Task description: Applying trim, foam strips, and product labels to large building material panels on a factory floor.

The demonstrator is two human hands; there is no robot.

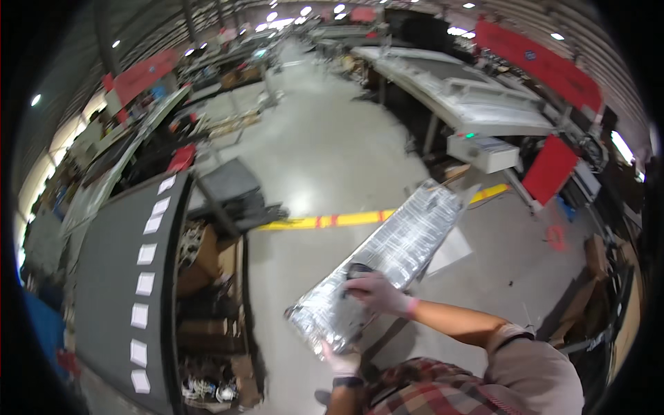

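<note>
Silvery wrapped package (pixel 404 238): left hand (pixel 343 361) grasping near end; right hand (pixel 382 293) clutching dark item (pixel 357 270) atop. We judge: steadying underway; next needs even support.

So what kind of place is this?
Probably a factory or big workshop: there are long work tables on both sides, a yellow stripe across the grey floor, and many bright lights overhead.

Streaked silver on the package (pixel 398 249), red plaid on the garment (pixel 429 384) at five o'clock. Dark grey on the belt (pixel 111 290) at eight.
</note>
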